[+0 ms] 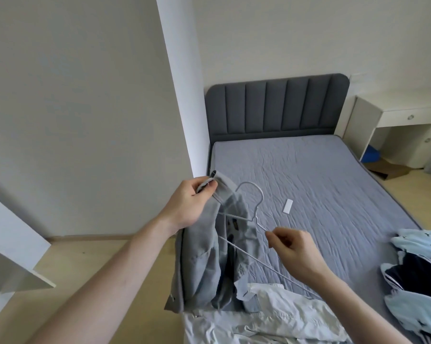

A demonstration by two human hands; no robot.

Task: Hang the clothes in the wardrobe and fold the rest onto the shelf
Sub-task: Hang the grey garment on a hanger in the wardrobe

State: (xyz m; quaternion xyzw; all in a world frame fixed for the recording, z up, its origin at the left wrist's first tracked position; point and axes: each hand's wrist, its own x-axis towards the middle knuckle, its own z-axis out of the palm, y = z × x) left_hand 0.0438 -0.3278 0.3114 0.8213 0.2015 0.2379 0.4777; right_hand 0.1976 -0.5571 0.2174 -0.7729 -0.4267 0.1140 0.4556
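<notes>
My left hand (188, 203) grips the collar edge of a grey-blue shirt (204, 264) and holds it up over the bed's near left corner. A thin white wire hanger (252, 194) is partly threaded into the shirt, its hook pointing up. My right hand (290, 245) pinches the hanger's right shoulder wire. The shirt's lower part hangs down beside the bed. A pale crumpled garment (279, 316) lies on the bed below my hands.
The bed (333, 184) has a grey-blue quilted cover and a dark padded headboard (276, 108). A small white tag-like strip (287, 206) lies on it. Light blue and navy clothes (417, 274) are piled at the right edge. A white desk (403, 115) stands at back right, a white panel (16, 264) at left.
</notes>
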